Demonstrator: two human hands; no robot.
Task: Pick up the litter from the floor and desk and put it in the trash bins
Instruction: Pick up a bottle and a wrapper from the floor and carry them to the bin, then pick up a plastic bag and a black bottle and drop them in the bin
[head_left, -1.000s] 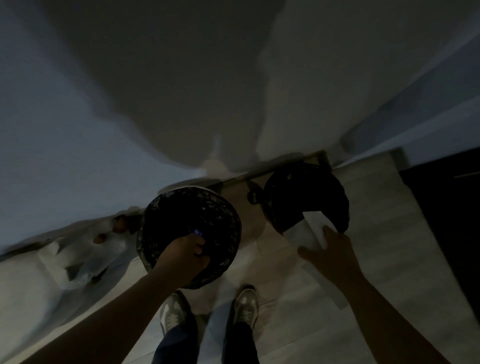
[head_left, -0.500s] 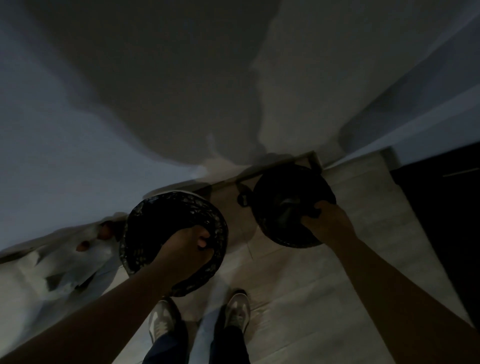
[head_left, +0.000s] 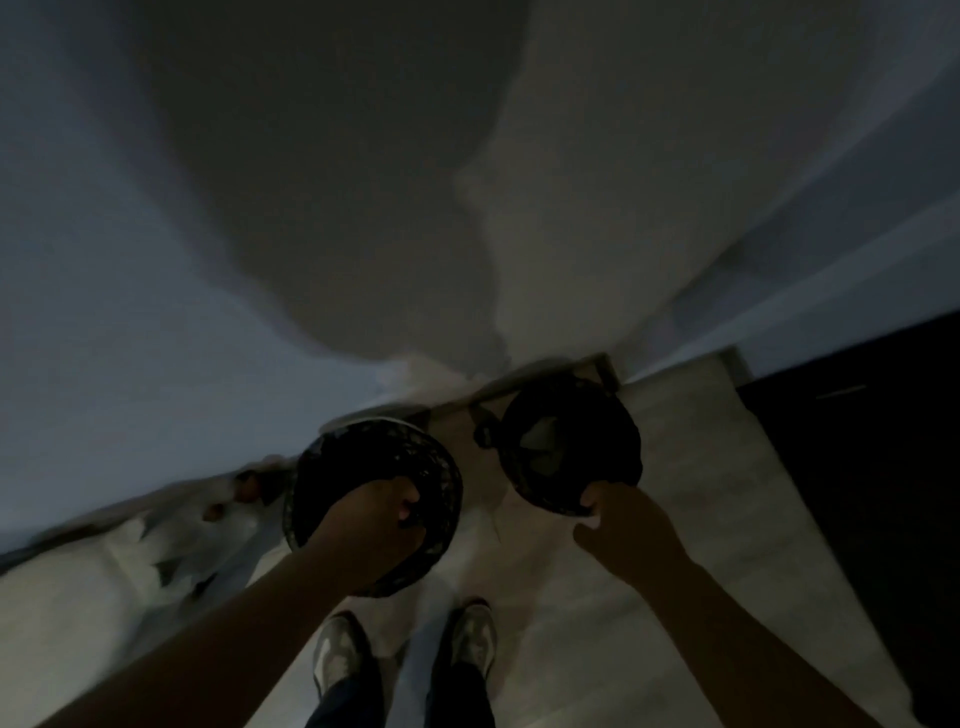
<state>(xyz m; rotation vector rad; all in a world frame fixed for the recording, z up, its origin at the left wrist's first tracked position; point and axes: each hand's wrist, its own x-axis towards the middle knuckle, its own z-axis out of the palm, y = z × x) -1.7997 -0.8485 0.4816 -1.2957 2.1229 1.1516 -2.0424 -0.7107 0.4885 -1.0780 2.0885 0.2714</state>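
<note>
Two round dark trash bins stand on the pale floor against the wall. My left hand hovers over the left bin, which has a speckled liner, with its fingers curled; the dim light hides whether anything is in them. My right hand is at the near rim of the right bin, fingers loose and holding nothing. A pale crumpled paper lies inside the right bin.
A white plastic bag lies on the floor left of the bins, against the wall. Dark furniture fills the right side. My shoes stand just behind the bins. The room is very dim.
My right hand carried the white paper into the right bin, let it go and drew back to the near rim. My left hand stayed over the left bin.
</note>
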